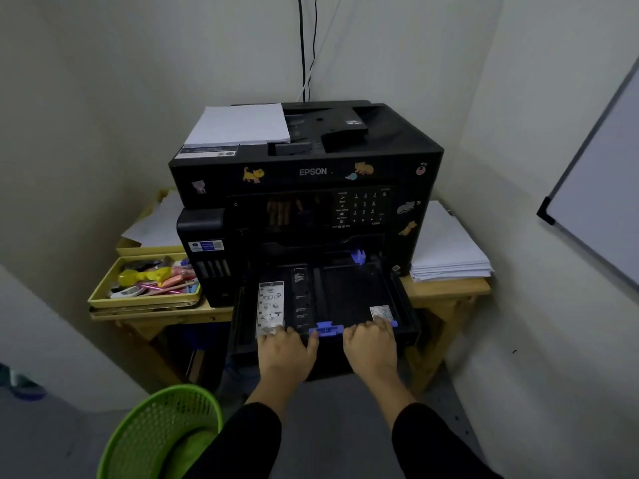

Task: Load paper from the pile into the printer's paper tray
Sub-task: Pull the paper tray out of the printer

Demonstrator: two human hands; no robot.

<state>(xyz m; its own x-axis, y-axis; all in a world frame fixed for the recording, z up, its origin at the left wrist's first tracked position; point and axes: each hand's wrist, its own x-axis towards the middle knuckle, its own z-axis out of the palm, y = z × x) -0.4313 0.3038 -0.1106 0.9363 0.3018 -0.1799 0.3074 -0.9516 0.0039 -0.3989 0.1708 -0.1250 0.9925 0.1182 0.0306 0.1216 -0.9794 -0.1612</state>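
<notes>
A black Epson printer (311, 174) stands on a wooden table. Its black paper tray (345, 292) is pulled out toward me and holds no paper; blue guides sit at its front edge (326, 329) and back right. My left hand (285, 352) and my right hand (371, 347) both grip the tray's front edge, fingers curled over it, either side of the blue guide. A pile of white paper (240, 124) lies on the printer's top left. A second, thicker paper stack (446, 250) rests on the table to the right of the printer.
A yellow box (103, 295) of pens and small items sits left of the printer, loose sheets (155, 226) behind it. A green mesh basket (162, 430) stands on the floor at lower left. A whiteboard (601, 209) leans on the right wall. Cables (304, 46) run up the back wall.
</notes>
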